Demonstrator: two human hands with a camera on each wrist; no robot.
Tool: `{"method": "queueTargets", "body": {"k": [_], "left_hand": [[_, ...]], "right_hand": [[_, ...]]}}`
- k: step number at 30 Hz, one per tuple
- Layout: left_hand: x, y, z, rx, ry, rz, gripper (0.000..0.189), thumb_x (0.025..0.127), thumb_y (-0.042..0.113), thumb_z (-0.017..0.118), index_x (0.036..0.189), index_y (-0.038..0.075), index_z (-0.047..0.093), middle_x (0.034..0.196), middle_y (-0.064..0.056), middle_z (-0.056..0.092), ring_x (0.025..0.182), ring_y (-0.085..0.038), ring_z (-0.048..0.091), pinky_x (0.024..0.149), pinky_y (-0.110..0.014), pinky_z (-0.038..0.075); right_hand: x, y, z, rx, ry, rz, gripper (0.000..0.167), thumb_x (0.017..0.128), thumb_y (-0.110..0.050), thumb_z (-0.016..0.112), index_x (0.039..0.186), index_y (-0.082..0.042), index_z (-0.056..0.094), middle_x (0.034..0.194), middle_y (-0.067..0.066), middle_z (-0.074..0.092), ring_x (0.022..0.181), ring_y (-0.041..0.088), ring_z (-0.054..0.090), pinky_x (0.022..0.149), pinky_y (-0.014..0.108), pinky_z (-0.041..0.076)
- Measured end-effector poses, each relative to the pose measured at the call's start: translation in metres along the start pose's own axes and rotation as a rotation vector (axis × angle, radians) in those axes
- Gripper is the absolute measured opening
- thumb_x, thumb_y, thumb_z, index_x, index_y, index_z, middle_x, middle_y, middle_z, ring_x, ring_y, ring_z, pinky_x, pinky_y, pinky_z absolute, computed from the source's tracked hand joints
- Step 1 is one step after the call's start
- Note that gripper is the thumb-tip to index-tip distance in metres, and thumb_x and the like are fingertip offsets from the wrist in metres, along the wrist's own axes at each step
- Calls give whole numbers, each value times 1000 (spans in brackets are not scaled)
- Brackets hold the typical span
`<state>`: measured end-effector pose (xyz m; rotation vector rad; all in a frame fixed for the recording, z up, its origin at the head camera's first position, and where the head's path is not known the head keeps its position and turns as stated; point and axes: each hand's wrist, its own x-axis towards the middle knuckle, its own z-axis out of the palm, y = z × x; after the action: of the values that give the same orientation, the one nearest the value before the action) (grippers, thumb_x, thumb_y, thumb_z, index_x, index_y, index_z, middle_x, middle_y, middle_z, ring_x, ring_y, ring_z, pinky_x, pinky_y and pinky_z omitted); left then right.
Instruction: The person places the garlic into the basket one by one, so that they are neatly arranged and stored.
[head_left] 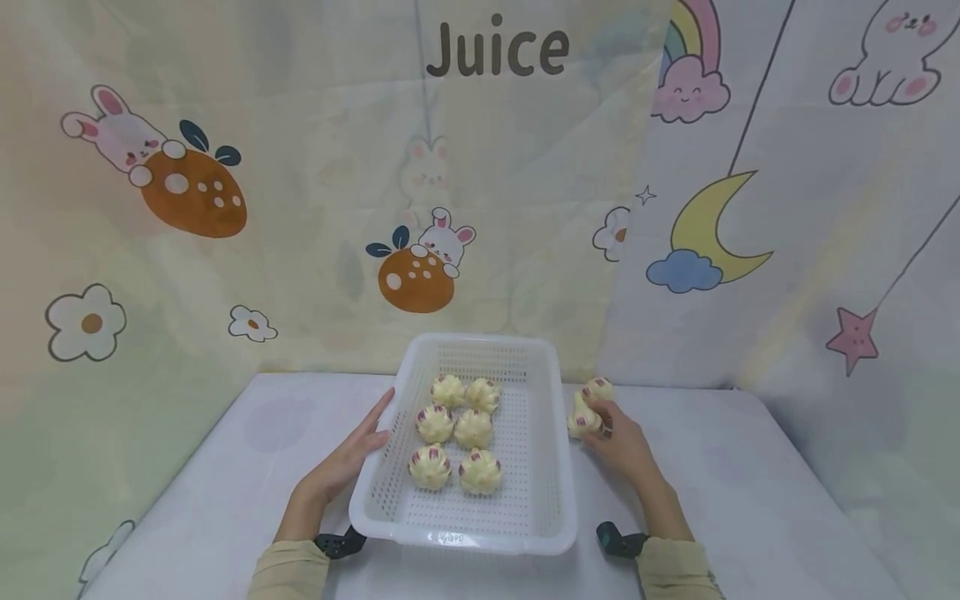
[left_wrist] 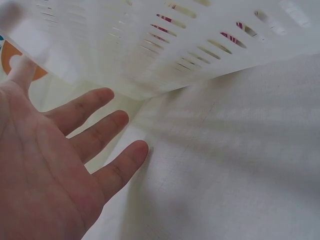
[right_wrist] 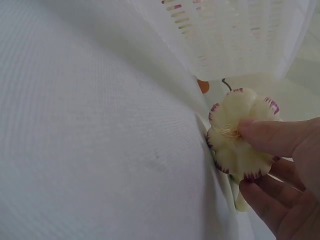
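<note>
A white slotted plastic basket (head_left: 536, 467) stands on the table with several garlic bulbs (head_left: 480, 472) in it, cream with purple streaks, in two rough columns. Beside its left wall is my left hand (head_left: 347, 460), fingers straight and spread, the thumb at the rim. In the left wrist view the hand's (left_wrist: 45, 165) palm shows with nothing in it. To the right of the basket, my right hand (head_left: 624, 446) pinches a garlic bulb (head_left: 583, 422). The right wrist view shows this bulb's (right_wrist: 242, 110) root end under my thumb. Another garlic bulb (head_left: 598, 387) lies just behind it.
The table (head_left: 750, 492) has a white cloth. Behind it hangs a printed curtain (head_left: 315, 208) with rabbits, flowers and a moon, close to the basket's far end. Black wrist devices (head_left: 621, 542) sit by both sleeves.
</note>
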<state>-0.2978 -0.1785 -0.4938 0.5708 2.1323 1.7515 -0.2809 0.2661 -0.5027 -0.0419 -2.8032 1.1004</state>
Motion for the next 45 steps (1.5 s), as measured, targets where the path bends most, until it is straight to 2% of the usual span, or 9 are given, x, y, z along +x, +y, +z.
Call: {"method": "queueTargets", "body": {"k": [4,11,19,29,39,45], "left_hand": [[-1,1,-1,1,-2,2,59,99,33,37,147,52,8,161,-1,8,139,-45,29,100,-59,39],[1,-3,-2,32,2,0,58,98,39,38,147,52,8,161,4,7,144,-38,21,109,-64,20],[2,-2,-2,44,2,-3,58,98,40,38,146,53,9,161,5,7,144,-37,21,109,-64,19],[0,-1,-1,38,5,-12,59,98,38,37,147,51,7,161,4,7,145,-37,19,110,-66,15],[1,-2,-2,28,-1,-6,58,98,40,38,147,52,8,161,3,9,142,-39,25,109,-64,21],[2,-6,-4,14,-15,9,59,99,38,37,148,50,6,161,2,8,142,-40,25,107,-63,26]], "right_hand": [[-3,-3,0,13,1,-7,58,86,-14,68,136,-2,42,138,26,48,121,41,52,97,49,46],[-5,-6,-1,9,10,-20,62,85,-19,70,139,-3,43,138,22,49,118,40,54,96,49,46],[-6,-6,-2,0,6,-33,64,85,-20,70,141,-4,43,139,21,49,117,40,55,95,49,47],[-6,-6,-6,12,-2,18,64,85,-27,71,140,-6,45,139,20,50,116,39,56,93,47,49],[-9,-12,-16,17,12,2,62,86,-26,69,138,-3,46,136,22,52,115,39,58,89,46,51],[-11,-17,-21,-9,17,17,63,86,-33,69,137,-3,47,134,23,53,115,40,58,89,46,51]]}}
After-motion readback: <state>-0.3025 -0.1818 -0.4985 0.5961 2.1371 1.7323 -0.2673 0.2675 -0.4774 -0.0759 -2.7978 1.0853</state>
